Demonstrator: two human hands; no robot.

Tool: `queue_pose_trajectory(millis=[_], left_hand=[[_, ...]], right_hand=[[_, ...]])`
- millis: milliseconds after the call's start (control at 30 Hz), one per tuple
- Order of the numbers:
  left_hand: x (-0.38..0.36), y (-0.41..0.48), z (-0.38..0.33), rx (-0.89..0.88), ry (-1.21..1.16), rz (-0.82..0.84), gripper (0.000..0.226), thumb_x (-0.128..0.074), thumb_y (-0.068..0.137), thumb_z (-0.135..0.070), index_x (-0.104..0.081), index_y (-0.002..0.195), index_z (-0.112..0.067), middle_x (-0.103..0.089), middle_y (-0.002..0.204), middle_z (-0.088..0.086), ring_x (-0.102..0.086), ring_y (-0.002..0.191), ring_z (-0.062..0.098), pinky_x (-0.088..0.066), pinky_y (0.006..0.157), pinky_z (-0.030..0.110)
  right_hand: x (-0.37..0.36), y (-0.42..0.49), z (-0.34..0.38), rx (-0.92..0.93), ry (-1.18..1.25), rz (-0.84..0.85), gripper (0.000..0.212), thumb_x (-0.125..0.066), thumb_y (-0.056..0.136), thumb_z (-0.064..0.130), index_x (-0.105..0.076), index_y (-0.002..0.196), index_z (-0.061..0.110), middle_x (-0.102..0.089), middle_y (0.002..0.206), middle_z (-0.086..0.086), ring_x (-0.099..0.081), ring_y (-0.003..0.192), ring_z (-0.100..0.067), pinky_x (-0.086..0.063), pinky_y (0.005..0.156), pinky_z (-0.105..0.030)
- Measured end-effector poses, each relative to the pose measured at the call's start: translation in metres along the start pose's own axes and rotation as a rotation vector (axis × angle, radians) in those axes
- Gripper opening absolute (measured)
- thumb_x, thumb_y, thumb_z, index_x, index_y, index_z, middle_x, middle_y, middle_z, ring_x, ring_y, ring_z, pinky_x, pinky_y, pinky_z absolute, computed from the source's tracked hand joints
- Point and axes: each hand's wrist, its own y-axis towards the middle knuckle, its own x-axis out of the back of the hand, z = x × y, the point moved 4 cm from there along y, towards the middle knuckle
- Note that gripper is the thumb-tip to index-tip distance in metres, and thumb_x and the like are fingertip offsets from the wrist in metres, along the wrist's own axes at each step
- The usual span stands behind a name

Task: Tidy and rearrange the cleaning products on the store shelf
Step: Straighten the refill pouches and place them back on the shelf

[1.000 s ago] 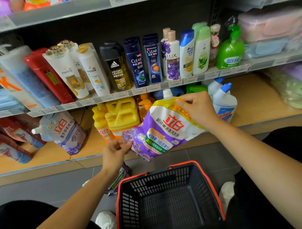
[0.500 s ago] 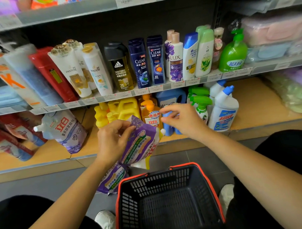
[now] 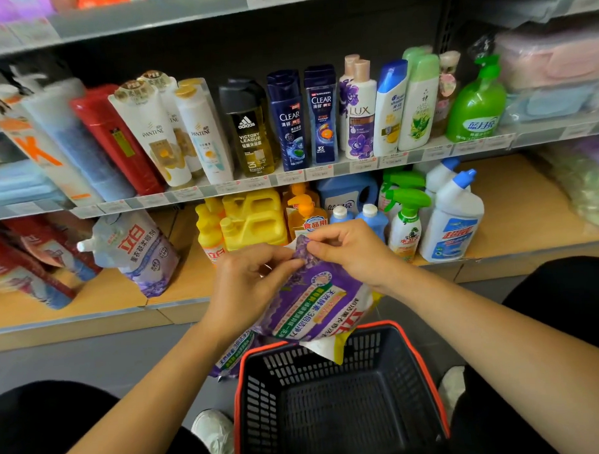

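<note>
Purple refill pouch (image 3: 314,304) pinched at upper corner by left hand (image 3: 249,283) and right hand (image 3: 353,255) above basket (image 3: 381,360); thin hold, drop risked

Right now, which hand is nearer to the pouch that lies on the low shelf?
Left. The left hand is right of the shelf pouch and lower; the right hand is farther right. Both pinch the held pouch.

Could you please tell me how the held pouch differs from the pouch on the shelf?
The held pouch hangs upside down over the basket, pinched by left hand and right hand; the shelf pouch leans untouched, white cap pointing left. Both show purple print and red lettering.
</note>
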Motion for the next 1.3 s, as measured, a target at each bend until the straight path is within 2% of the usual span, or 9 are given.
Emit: queue_pose_trajectory(millis=[233, 333, 467, 567, 700, 833, 1033, 1200, 1300], left_hand=[[0.009, 0.005, 0.030, 0.106, -0.073, 0.199, 0.020, -0.076, 0.088, -0.020, -0.075, 0.109, -0.016, -0.071, 0.100, -0.003, -0.066, 0.094, 0.013, -0.055, 0.074, 0.028], [-0.006, -0.001, 0.029, 0.194, -0.148, 0.249, 0.020, -0.076, 0.086, -0.031, -0.076, 0.105, -0.024, -0.074, 0.094, -0.012, -0.068, 0.084, 0.012, -0.053, 0.069, 0.023], [-0.018, -0.002, 0.025, 0.271, -0.268, 0.182, 0.013, -0.073, 0.090, -0.026, -0.076, 0.091, -0.014, -0.074, 0.080, -0.002, -0.064, 0.068, 0.010, -0.050, 0.060, 0.026], [-0.022, -0.003, 0.026, 0.404, -0.388, 0.180, 0.022, -0.069, 0.090, -0.029, -0.073, 0.086, -0.008, -0.074, 0.080, 0.009, -0.066, 0.067, 0.019, -0.050, 0.057, 0.028], [-0.025, -0.006, 0.024, 0.483, -0.483, 0.141, 0.025, -0.070, 0.086, -0.031, -0.072, 0.085, -0.006, -0.073, 0.082, 0.016, -0.067, 0.072, 0.020, -0.052, 0.062, 0.027], [-0.025, -0.010, 0.022, 0.451, -0.539, 0.235, 0.010, -0.073, 0.086, -0.016, -0.068, 0.093, -0.012, -0.071, 0.084, 0.004, -0.066, 0.074, 0.030, -0.056, 0.068, 0.038], [-0.021, -0.018, 0.020, 0.412, -0.518, 0.409, 0.057, -0.082, 0.077, 0.004, -0.060, 0.127, -0.012, -0.061, 0.112, 0.025, -0.059, 0.083, 0.029, -0.055, 0.074, 0.044], [-0.019, -0.028, 0.016, 0.335, -0.417, 0.489, 0.079, -0.073, 0.084, 0.010, -0.044, 0.147, -0.027, -0.059, 0.124, 0.013, -0.059, 0.097, 0.027, -0.056, 0.086, 0.046], [-0.018, -0.033, 0.010, 0.230, -0.279, 0.459, 0.085, -0.061, 0.085, 0.017, -0.036, 0.155, -0.024, -0.050, 0.144, 0.002, -0.054, 0.125, 0.019, -0.052, 0.100, 0.043]], right_hand=[[0.012, -0.004, -0.001, -0.029, -0.036, 0.010, 0.027, -0.064, 0.091, -0.003, -0.068, 0.116, 0.007, -0.073, 0.100, -0.011, -0.068, 0.078, 0.002, -0.055, 0.081, -0.018], [0.012, -0.002, 0.002, -0.021, -0.064, 0.013, 0.025, -0.064, 0.091, -0.003, -0.069, 0.116, 0.001, -0.073, 0.099, -0.007, -0.066, 0.081, 0.001, -0.054, 0.082, -0.020], [0.012, 0.000, 0.004, -0.013, -0.077, 0.051, 0.023, -0.063, 0.092, -0.002, -0.070, 0.114, 0.000, -0.072, 0.093, -0.001, -0.065, 0.087, -0.008, -0.052, 0.084, -0.027], [0.011, 0.000, 0.005, -0.014, -0.055, 0.069, 0.024, -0.061, 0.093, -0.002, -0.070, 0.114, 0.003, -0.073, 0.096, -0.006, -0.066, 0.090, -0.013, -0.055, 0.086, -0.031], [0.010, -0.001, 0.004, -0.034, 0.018, 0.064, 0.025, -0.059, 0.093, -0.004, -0.069, 0.113, 0.008, -0.073, 0.088, 0.000, -0.066, 0.081, -0.005, -0.053, 0.077, -0.020], [0.006, -0.002, 0.000, -0.067, 0.129, 0.080, 0.025, -0.056, 0.093, -0.008, -0.067, 0.113, 0.002, -0.071, 0.089, -0.005, -0.065, 0.082, -0.009, -0.051, 0.079, -0.021], [0.014, 0.002, 0.001, -0.097, 0.256, 0.124, 0.019, -0.051, 0.095, -0.008, -0.067, 0.098, 0.001, -0.071, 0.079, 0.004, -0.065, 0.078, -0.008, -0.052, 0.076, -0.020], [0.027, 0.007, 0.002, -0.090, 0.252, 0.083, 0.020, -0.051, 0.096, -0.005, -0.069, 0.096, 0.004, -0.072, 0.082, 0.000, -0.063, 0.082, -0.016, -0.053, 0.082, -0.026], [0.034, 0.010, -0.001, -0.100, 0.241, 0.015, 0.020, -0.052, 0.097, -0.002, -0.070, 0.097, 0.008, -0.075, 0.085, -0.002, -0.067, 0.081, -0.015, -0.056, 0.079, -0.027]])
